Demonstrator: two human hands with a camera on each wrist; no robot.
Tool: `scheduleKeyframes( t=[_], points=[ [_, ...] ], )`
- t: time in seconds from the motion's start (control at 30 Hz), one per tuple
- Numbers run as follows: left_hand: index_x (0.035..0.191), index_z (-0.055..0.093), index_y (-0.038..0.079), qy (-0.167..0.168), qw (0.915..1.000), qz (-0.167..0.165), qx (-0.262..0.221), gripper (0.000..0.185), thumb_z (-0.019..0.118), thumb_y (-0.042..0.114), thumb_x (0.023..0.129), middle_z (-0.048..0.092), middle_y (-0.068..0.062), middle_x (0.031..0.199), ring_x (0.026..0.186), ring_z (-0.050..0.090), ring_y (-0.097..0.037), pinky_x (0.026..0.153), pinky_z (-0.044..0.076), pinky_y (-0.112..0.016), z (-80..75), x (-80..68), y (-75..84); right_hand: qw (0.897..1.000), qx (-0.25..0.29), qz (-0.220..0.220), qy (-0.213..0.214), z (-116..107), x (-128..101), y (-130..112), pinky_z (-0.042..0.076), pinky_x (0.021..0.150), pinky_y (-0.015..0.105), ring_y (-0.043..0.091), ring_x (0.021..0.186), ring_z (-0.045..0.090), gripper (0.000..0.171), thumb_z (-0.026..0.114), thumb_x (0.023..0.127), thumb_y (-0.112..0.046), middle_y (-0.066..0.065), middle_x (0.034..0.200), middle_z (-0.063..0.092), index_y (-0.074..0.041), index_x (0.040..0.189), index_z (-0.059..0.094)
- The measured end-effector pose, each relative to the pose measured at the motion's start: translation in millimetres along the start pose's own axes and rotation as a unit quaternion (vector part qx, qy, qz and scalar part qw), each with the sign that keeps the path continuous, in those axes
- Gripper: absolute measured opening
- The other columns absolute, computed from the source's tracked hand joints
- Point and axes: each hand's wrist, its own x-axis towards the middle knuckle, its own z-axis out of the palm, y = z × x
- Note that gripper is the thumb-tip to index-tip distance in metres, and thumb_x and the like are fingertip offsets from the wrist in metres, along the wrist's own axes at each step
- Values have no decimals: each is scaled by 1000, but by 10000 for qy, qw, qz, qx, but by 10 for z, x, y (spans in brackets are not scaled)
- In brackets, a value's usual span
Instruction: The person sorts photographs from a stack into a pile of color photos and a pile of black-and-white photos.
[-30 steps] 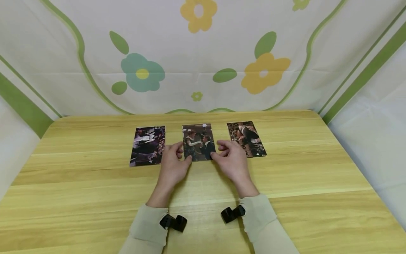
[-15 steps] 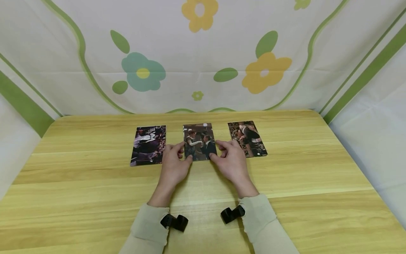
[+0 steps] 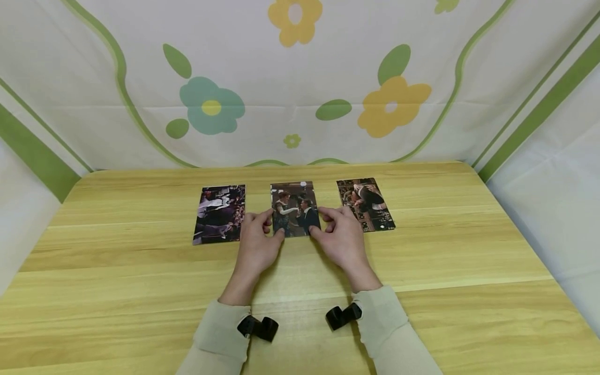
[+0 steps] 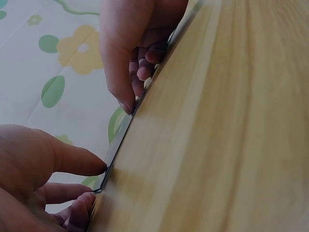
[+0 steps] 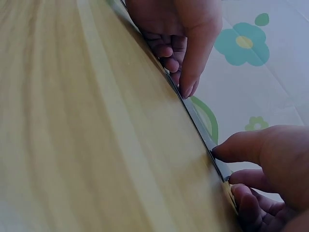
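Observation:
Between my two hands a photo card (image 3: pixel 295 211), picturing two people in formal dress, lies flat on the wooden table (image 3: pixel 300 281). My left hand (image 3: pixel 259 245) holds its left side, thumb over the near left corner and index finger at the edge. On the opposite side, my right hand (image 3: pixel 341 237) has its thumb on the near right corner and its index finger along the right edge. Both wrist views show the left thumb (image 4: pixel 82 160) and right thumb (image 5: pixel 241 147) on the card's thin near edge, other fingers curled beside it.
A second photo card (image 3: pixel 219 214) lies to the left, its picture sideways, close to my left hand. To the right is a third card (image 3: pixel 367 203), partly covered by my right hand. A flower-patterned cloth (image 3: pixel 290 78) hangs behind the table's far edge.
Over the first half second the index fingers of both hands closed in slightly against the middle card's sides. Since then the hands and cards have stayed still.

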Motion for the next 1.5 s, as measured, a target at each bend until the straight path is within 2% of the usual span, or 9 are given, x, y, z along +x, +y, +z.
scheduleKeyframes(
  t=[0.27, 0.5, 0.6, 0.7, 0.83, 0.93, 1.13, 1.33, 1.5],
  points=[
    [152, 57, -3, -46, 10000, -39, -39, 56, 71, 4, 98, 50, -15, 118, 104, 49, -27, 87, 41, -36, -2, 3, -5, 9994, 332, 26, 75, -10, 4, 15, 49, 84, 32, 19, 90, 63, 50, 85, 91, -21, 8, 115, 65, -9, 139, 72],
    [151, 57, -4, -34, 10000, -12, -53, 56, 71, 4, 98, 50, -15, 118, 104, 49, -27, 87, 41, -36, -3, 6, -12, 9899, 952, 201, 1033, -155, 48, 113, 50, 79, 26, 20, 90, 61, 36, 79, 93, -11, 11, 114, 66, -7, 129, 76],
    [151, 57, -4, -31, 9999, -9, -102, 56, 71, 4, 98, 50, -15, 119, 104, 49, -27, 87, 42, -36, 0, 8, -9, 9848, 938, 221, 1444, -216, 68, 178, 51, 103, 37, 21, 86, 60, 30, 76, 93, -9, 13, 110, 68, -6, 124, 79],
    [149, 59, -5, 33, 9998, 29, -182, 54, 70, 3, 97, 52, -16, 118, 103, 51, -28, 88, 43, -36, 8, 6, -8, 9809, 951, 244, 1678, -247, 80, 226, 50, 105, 37, 20, 83, 60, 27, 76, 93, -7, 14, 106, 70, -5, 120, 80],
    [141, 64, -8, 409, 9982, 206, -379, 47, 70, 1, 96, 57, -19, 114, 99, 55, -28, 85, 45, -34, 37, -25, 31, 9765, 1124, 459, 1780, -332, 92, 269, 49, 76, 20, 15, 86, 60, 25, 75, 95, -8, 13, 107, 69, -5, 119, 80],
    [136, 67, -8, 586, 9959, 480, -498, 41, 70, 0, 96, 60, -19, 111, 96, 58, -28, 84, 51, -35, 102, -89, 143, 9731, 1133, 721, 1870, -450, 102, 324, 49, 80, 19, 19, 95, 61, 28, 76, 95, -10, 14, 112, 67, -5, 122, 78],
    [144, 63, -4, -370, 9921, 1158, 310, 47, 71, 8, 99, 63, -19, 133, 120, 62, -31, 102, 59, -41, 505, -230, 558, 9761, 467, 1260, 1706, -672, 108, 518, 46, 104, 50, 40, 127, 53, 49, 76, 95, -18, 23, 135, 59, -3, 141, 68],
    [152, 57, -2, -1265, 9570, 1562, 2090, 55, 67, 28, 106, 49, -18, 160, 135, 51, -31, 112, 52, -39, 984, -239, 844, 9811, -53, 1469, 1257, -755, 120, 620, 40, 114, 60, 48, 138, 44, 63, 79, 95, -27, 29, 143, 55, -1, 149, 61],
    [157, 55, 6, -1549, 9391, 1484, 2684, 57, 62, 37, 109, 36, -12, 172, 131, 44, -31, 102, 46, -39, 1154, -243, 881, 9814, -190, 1476, 1211, -779, 125, 650, 38, 118, 59, 49, 140, 43, 58, 77, 96, -25, 30, 144, 54, 0, 147, 62]
  ],
)
